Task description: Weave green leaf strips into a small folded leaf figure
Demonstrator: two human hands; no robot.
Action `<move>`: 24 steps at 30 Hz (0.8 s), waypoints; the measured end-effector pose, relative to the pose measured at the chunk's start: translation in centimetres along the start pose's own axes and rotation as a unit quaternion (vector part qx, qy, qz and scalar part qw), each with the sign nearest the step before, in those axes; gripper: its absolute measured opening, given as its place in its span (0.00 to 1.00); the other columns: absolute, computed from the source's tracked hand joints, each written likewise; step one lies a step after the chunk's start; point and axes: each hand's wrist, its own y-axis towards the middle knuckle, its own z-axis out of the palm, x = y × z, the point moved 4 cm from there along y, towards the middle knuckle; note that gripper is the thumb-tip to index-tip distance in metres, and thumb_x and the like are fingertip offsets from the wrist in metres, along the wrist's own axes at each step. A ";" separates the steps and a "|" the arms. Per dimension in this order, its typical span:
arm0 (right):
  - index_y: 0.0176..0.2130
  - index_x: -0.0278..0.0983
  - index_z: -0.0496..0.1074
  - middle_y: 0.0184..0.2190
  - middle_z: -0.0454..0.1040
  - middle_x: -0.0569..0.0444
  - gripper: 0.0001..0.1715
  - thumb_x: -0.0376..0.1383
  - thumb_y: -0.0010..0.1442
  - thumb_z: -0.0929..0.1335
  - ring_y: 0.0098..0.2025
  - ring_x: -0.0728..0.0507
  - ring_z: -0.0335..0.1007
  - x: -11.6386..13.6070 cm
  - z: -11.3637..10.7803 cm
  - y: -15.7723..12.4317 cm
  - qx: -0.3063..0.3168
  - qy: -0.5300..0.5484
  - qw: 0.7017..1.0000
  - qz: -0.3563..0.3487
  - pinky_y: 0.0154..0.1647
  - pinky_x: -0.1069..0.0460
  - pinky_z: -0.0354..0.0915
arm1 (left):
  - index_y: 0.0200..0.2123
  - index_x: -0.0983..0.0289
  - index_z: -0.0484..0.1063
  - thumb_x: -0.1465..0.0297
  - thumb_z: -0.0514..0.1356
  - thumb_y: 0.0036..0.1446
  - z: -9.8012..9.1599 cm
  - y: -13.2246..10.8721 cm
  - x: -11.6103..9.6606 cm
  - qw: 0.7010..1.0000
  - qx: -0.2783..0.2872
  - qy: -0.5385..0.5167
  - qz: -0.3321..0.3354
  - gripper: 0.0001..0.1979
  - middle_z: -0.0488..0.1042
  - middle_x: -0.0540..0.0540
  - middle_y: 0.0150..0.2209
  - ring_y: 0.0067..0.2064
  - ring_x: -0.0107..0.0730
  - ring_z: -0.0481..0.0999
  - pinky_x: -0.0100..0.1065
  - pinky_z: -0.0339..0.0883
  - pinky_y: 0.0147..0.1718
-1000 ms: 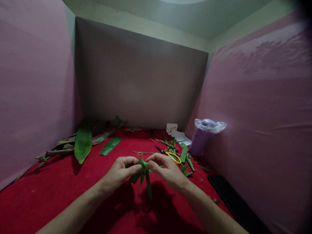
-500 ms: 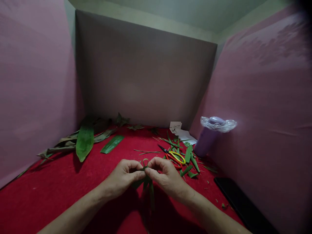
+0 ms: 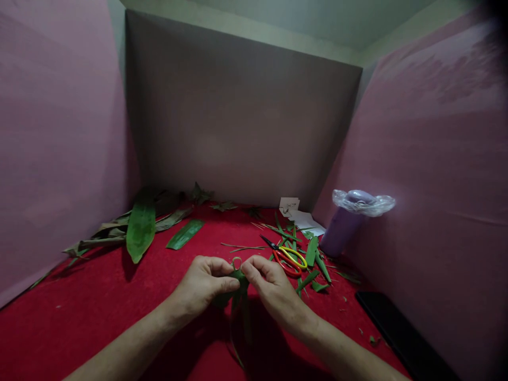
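Clock: read in the head view, centred on the bundle, 12 toward the back wall (image 3: pixel 246 121).
Bundle: I find the green leaf bundle (image 3: pixel 237 275) directly between the two hands, above the red cloth (image 3: pixel 91 312).
Long axis: runs 12 to 6; a small loop (image 3: pixel 237 259) stands at the 12 end, strips (image 3: pixel 246 320) trail toward 6, in shadow.
Left hand (image 3: pixel 208 280): at 9 o'clock, thumb and forefinger pinched on the bundle, thumb lapping across its near face; other fingers curled, partly hidden.
Right hand (image 3: pixel 278 283): at 3 o'clock, thumb and forefinger drawn together on the bundle's upper edge, beside the loop; I cannot tell how much leaf lies between the tips.
Nearer hand: neither, as both touch; I note the left covers more of the bundle, while the right sits closer to the loop.
Scissors (image 3: pixel 281 249): at 2 o'clock, just beyond the right hand, clear of it; blades aimed at 10, handles parted.
Scraps (image 3: pixel 312 251): cut green pieces around the scissors, some beneath the handles.
Bottle (image 3: pixel 339 233): upright past the scraps, plastic wrap (image 3: pixel 375 205) about its top.
Black slab (image 3: pixel 402 330): between 3 and 4, lying flat.
Broad leaf (image 3: pixel 141 227): at 10 o'clock, well apart from the left hand; a cut leaf (image 3: pixel 185 234) lies nearer.
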 end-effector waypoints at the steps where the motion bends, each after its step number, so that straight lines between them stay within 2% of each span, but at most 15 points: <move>1: 0.29 0.36 0.65 0.26 0.65 0.56 0.13 0.39 0.63 0.60 0.30 0.48 0.62 0.4 -0.4 -0.2 -0.036 -0.037 0.998 -0.032 0.31 0.54 0.60 | 0.17 0.67 0.74 0.71 0.68 0.35 0.0 0.0 -0.1 1.000 -0.004 -0.003 -0.001 0.06 0.70 0.48 0.14 0.16 0.24 0.66 0.27 0.58 0.18; 3: 0.35 0.37 0.66 0.34 0.67 0.52 0.07 0.35 0.62 0.61 0.38 0.44 0.63 1.5 -1.6 -1.1 -0.137 -0.103 0.976 -0.134 0.40 0.49 0.59 | 0.17 0.67 0.74 0.70 0.68 0.35 -0.1 -0.1 -0.4 1.000 -0.007 -0.016 -0.002 0.07 0.71 0.48 0.15 0.17 0.25 0.67 0.28 0.60 0.19; 5: 0.38 0.37 0.66 0.37 0.67 0.50 0.07 0.30 0.60 0.61 0.41 0.43 0.62 2.4 -2.3 -2.4 -0.204 -0.153 0.939 -0.232 0.44 0.46 0.58 | 0.19 0.67 0.75 0.70 0.68 0.36 -0.2 -0.1 -0.5 0.999 -0.003 -0.034 -0.003 0.07 0.73 0.49 0.16 0.18 0.26 0.69 0.29 0.62 0.20; 8: 0.34 0.36 0.67 0.32 0.67 0.52 0.08 0.25 0.55 0.62 0.36 0.43 0.61 2.9 -2.3 -4.0 -0.204 -0.228 0.892 -0.333 0.40 0.45 0.56 | 0.21 0.67 0.76 0.71 0.69 0.38 -0.5 0.0 -0.4 0.997 0.008 -0.071 0.002 0.06 0.75 0.50 0.18 0.20 0.26 0.70 0.27 0.64 0.22; 13: 0.32 0.36 0.67 0.32 0.66 0.51 0.08 0.24 0.52 0.63 0.37 0.42 0.61 2.5 -2.2 -4.7 -0.222 -0.248 0.878 -0.343 0.40 0.42 0.57 | 0.21 0.67 0.76 0.69 0.70 0.38 -0.7 0.1 -0.1 0.987 0.038 -0.153 -0.013 0.08 0.76 0.50 0.20 0.22 0.25 0.71 0.26 0.65 0.23; 16: 0.34 0.37 0.70 0.41 0.65 0.49 0.10 0.26 0.51 0.65 0.43 0.39 0.60 2.7 -2.1 -5.1 -0.252 -0.276 0.850 -0.370 0.44 0.39 0.57 | 0.21 0.67 0.75 0.69 0.72 0.35 -0.6 -0.1 0.0 0.980 0.031 -0.193 -0.040 0.10 0.76 0.51 0.20 0.22 0.26 0.71 0.26 0.65 0.22; 19: 0.36 0.39 0.72 0.49 0.62 0.49 0.10 0.30 0.52 0.65 0.49 0.35 0.58 2.9 -1.9 -5.3 -0.256 -0.311 0.831 -0.383 0.48 0.37 0.56 | 0.22 0.68 0.76 0.70 0.72 0.35 -0.5 -0.1 0.2 0.975 0.022 -0.214 -0.055 0.10 0.77 0.52 0.21 0.23 0.26 0.72 0.26 0.65 0.23; 24: 0.35 0.39 0.72 0.55 0.59 0.47 0.08 0.37 0.53 0.66 0.54 0.32 0.54 2.9 -1.6 -4.8 -0.238 -0.343 0.844 -0.336 0.51 0.34 0.53 | 0.26 0.67 0.77 0.71 0.70 0.39 -0.3 0.1 0.6 0.971 0.052 -0.228 -0.055 0.08 0.79 0.53 0.24 0.25 0.26 0.74 0.25 0.67 0.27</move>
